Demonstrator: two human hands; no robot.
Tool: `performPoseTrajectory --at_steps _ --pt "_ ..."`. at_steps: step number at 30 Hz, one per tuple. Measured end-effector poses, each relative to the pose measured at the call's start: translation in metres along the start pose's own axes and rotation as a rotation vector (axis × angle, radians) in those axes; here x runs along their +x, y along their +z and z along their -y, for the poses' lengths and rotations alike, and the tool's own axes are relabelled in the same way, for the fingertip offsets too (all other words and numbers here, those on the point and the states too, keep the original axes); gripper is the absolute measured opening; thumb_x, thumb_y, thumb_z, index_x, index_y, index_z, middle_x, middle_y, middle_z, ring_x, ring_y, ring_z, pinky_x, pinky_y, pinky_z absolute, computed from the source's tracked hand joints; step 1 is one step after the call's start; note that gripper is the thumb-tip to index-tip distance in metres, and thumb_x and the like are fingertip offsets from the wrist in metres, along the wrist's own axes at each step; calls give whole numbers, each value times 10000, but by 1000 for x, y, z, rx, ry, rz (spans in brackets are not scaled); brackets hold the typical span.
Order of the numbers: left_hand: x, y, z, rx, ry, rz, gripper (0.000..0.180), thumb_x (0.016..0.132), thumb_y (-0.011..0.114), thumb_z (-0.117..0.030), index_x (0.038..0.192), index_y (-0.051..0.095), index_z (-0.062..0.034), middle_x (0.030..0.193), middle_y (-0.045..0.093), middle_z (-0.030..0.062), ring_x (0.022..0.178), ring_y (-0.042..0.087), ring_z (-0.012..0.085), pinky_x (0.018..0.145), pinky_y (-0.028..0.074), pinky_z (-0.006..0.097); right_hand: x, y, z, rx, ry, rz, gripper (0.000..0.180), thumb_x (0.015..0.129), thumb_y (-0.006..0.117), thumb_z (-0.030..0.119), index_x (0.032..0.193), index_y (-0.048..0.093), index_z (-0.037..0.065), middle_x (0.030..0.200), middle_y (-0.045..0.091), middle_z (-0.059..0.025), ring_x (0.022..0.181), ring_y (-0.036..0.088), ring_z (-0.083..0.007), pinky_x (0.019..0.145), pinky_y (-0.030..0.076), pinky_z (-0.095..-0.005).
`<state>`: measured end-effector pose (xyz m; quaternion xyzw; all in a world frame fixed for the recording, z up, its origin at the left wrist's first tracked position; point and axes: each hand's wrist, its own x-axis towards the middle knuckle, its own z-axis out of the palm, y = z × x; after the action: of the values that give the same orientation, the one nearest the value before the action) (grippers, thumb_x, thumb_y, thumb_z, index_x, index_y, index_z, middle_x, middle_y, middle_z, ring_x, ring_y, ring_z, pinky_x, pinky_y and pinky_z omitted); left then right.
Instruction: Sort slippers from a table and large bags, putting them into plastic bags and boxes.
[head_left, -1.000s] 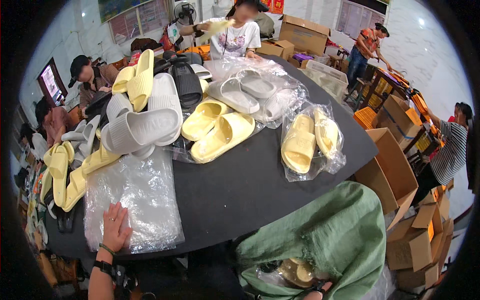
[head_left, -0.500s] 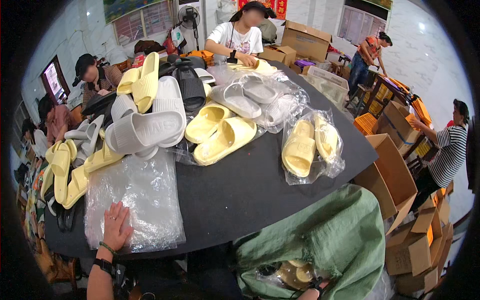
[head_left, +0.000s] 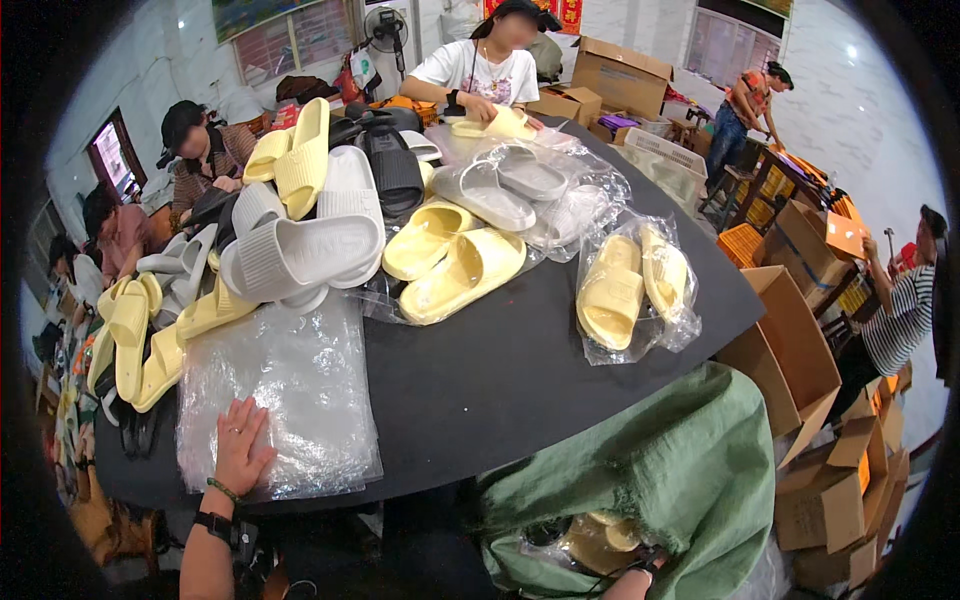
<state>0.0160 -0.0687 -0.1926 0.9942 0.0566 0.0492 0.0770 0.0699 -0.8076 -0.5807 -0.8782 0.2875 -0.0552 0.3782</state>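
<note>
My left hand (head_left: 242, 448) lies flat, fingers stretched, on the near edge of a stack of clear plastic bags (head_left: 290, 370) on the black table (head_left: 500, 400). My right hand (head_left: 632, 582) is at the mouth of a green woven sack (head_left: 650, 450), beside bagged yellowish slippers (head_left: 605, 540); its fingers are hidden. Beyond the bags lies a heap of slippers, with a grey slide (head_left: 300, 255) on its near side and a yellow pair (head_left: 462, 270) to the right. Another yellow pair (head_left: 635, 285) lies in a clear bag near the table's right side.
Across the table a person in a white shirt (head_left: 490, 75) handles a yellow slipper (head_left: 497, 124). Other people work at far left and right. An open cardboard box (head_left: 790, 330) stands right of the table, with more boxes (head_left: 835, 490) below it.
The view has shifted slightly. My left hand stays on the bags and my right hand stays at the sack. The person in stripes at right has raised an orange box.
</note>
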Motion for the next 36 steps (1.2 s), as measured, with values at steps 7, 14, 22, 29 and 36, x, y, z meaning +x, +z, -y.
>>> performPoseTrajectory --at_steps 7,14,22,29,36 --pt "1 0 3 31 4 -5 634 846 611 -406 1396 485 -116 1530 335 146 1418 263 394 1139 129 578 12 -10 7 -222 -77 17 605 966 373 482 1474 382 153 1527 369 -27 1391 354 -238 1138 280 -407" --pt "0 2 6 46 0 -16 629 842 605 -405 1388 491 -114 1525 340 146 1414 269 394 1139 130 576 19 -8 13 -423 -136 37 603 965 374 485 1471 388 158 1522 377 -26 1389 359 -234 1135 287 -406" --pt "3 2 3 35 4 -3 641 845 595 -412 1396 485 -106 1532 333 145 1423 255 391 1140 127 570 31 -2 16 -650 -204 73 599 963 374 488 1468 395 165 1518 386 -25 1386 366 -230 1132 295 -404" --pt "-2 0 5 40 -11 -9 641 853 586 -424 1405 480 -115 1539 325 140 1428 246 389 1142 120 571 39 4 14 -850 -273 100 597 962 375 491 1465 401 170 1514 394 -23 1384 372 -226 1129 302 -403" --pt "6 9 7 37 61 3 614 872 576 -413 1411 478 -136 1541 322 138 1423 251 389 1140 106 578 -4 -17 -29 -1069 -242 141 594 961 376 494 1462 407 176 1510 402 -22 1383 377 -223 1127 309 -402"
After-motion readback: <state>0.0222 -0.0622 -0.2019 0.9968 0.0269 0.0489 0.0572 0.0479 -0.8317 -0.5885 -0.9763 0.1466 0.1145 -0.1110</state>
